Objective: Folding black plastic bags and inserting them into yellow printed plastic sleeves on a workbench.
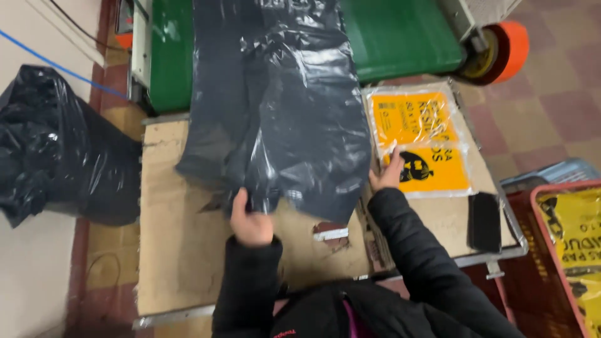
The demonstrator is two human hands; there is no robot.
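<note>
Our left hand [250,220] pinches the dark plastic bag [275,106] lying on the cardboard table [181,250]; our right hand [388,172] rests flat—unclenched—on the yellow bags [419,141]. We judge the slick stack could slide off.

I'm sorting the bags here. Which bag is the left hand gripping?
The flat grey bag on the cardboard, pinched by the left hand; the yellow bags lie under the right hand.

Checkered tile floor [551,106], cardboard-topped table [181,250]
</note>
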